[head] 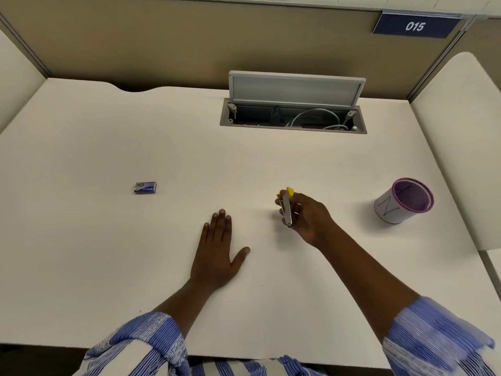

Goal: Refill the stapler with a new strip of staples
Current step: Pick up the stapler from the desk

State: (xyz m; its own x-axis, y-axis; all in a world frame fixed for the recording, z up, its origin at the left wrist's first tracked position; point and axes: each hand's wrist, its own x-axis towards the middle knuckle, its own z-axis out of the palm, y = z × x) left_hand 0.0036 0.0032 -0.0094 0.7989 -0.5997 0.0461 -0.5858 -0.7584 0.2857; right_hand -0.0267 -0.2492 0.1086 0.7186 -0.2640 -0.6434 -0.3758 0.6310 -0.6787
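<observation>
My right hand (309, 218) grips a small stapler (286, 207), silver metal with yellow plastic at its far end, held slightly above the white desk (135, 253) right of centre. The fingers wrap its right side and hide part of it. My left hand (217, 253) lies flat on the desk, palm down, fingers spread, holding nothing, to the left of the stapler and apart from it. A small blue staple box (145, 187) lies on the desk far to the left, closed as far as I can see.
A purple mesh pen cup (404, 202) wrapped in white paper stands at the right. An open cable hatch (294, 115) with its grey lid raised sits at the back of the desk. Partition walls enclose the desk on three sides.
</observation>
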